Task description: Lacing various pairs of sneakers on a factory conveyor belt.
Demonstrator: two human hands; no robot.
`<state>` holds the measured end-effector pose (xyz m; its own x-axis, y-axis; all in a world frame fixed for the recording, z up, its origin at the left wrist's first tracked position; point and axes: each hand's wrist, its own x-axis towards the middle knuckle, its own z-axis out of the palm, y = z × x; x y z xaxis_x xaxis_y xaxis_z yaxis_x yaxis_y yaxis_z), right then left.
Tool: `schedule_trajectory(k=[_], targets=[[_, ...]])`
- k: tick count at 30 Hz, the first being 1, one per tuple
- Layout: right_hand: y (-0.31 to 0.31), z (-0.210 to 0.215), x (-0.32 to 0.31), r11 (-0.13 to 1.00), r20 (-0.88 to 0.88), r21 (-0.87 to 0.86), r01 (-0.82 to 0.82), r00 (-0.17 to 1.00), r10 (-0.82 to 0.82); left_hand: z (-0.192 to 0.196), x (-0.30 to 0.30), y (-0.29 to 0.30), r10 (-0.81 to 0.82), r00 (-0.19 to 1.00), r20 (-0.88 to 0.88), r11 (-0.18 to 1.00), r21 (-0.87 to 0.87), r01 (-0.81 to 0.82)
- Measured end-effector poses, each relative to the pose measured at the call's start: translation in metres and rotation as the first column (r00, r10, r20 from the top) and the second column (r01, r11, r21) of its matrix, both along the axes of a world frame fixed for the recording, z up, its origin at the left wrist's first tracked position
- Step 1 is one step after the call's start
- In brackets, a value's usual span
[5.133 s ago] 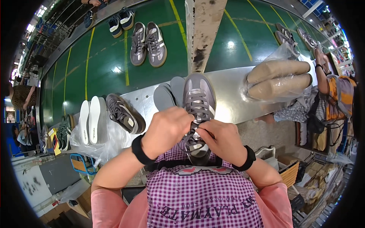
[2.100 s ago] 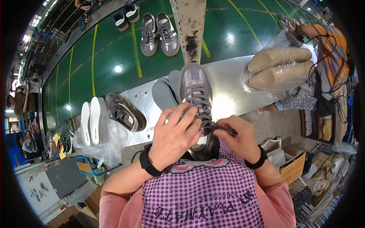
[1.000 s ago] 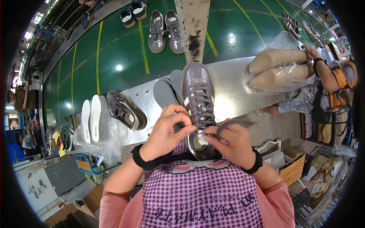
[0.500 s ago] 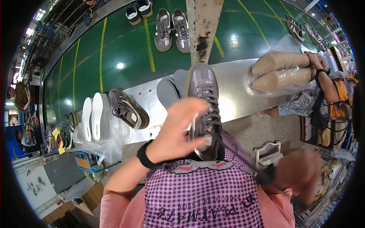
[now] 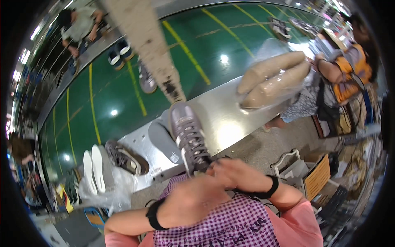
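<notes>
With the grey-silver shoe (image 5: 187, 133) as the clock's centre, its toe points to 12 over a bare metal ledge (image 5: 214, 108), its heel end toward the wearer. The left hand (image 5: 195, 199) is at 6, blurred; I cannot tell whether its fingers grasp anything. The right hand (image 5: 230, 173) is at 4, fingers curled in by the top of the lacing; whether they grip a lace I cannot tell.

On the ledge, grey insoles (image 5: 160, 138) lie at 9, right beside the shoe. Between 8 and 9 are a dark shoe (image 5: 127, 158) and, farther out, 2 white insoles (image 5: 101, 168) on clear plastic (image 5: 119, 197). At 2, 2 beige foot-shaped forms (image 5: 275, 78) lie in a clear bag.

Beyond the ledge spreads a shiny green surface (image 5: 197, 39) with yellow lines. At 11, a stained pale post (image 5: 144, 41) partly covers a silver shoe (image 5: 146, 80), with navy shoes (image 5: 119, 54) farther out. A co-worker in orange (image 5: 349, 74) is at 2, another person (image 5: 84, 26) between 10 and 11. Speckled floor (image 5: 259, 150) shows at 3, a slatted wooden panel (image 5: 317, 177) between 3 and 4.
</notes>
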<state>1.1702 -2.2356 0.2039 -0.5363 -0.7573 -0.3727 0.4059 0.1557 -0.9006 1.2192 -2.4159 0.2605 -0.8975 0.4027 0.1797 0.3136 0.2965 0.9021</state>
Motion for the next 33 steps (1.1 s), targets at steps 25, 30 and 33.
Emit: schedule_trajectory(k=[25,30,33], targets=[[-0.010,0.018,-0.012,0.938,-0.924,0.296,0.183,0.302,0.233,-0.031,-0.010,-0.013,0.342,0.908,-0.243,0.845,-0.343,-0.410],[-0.009,-0.015,-0.006,0.873,-0.787,0.459,0.168,0.533,0.311,0.000,0.008,-0.044,0.331,0.932,-0.146,0.893,-0.271,-0.360],[-0.018,-0.061,0.008,0.819,-0.720,0.555,0.145,0.578,0.385,-0.036,0.003,-0.063,0.190,0.981,0.034,0.971,-0.154,-0.183]])
